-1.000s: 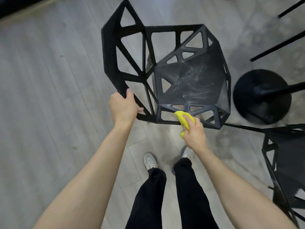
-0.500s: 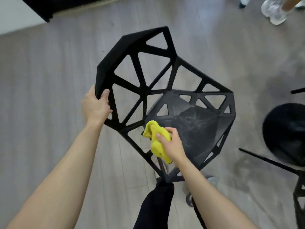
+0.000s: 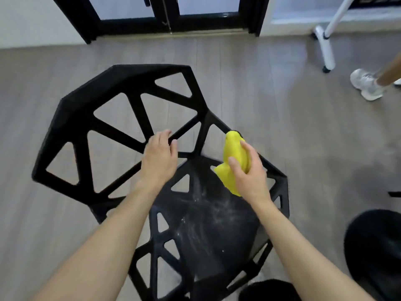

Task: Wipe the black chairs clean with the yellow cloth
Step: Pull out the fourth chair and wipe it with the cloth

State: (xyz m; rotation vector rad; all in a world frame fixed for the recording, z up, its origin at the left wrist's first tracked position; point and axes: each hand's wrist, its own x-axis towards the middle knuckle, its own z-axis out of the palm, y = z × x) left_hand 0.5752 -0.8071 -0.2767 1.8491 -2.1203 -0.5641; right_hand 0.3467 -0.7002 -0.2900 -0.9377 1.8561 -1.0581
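centre frame: left hand (image 3: 159, 159) grips a strut of the black chair (image 3: 121, 83); right hand (image 3: 249, 172) clutches the yellow cloth (image 3: 233, 148) against its frame.

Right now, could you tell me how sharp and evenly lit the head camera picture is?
Head view: wide-angle bending bows the grey plank floor; the black lattice plastic chair smears at its left edge; pale smudges show on its seat; the right hand and crumpled yellow cloth read fairly sharp; a dim patch darkens the floor at right.
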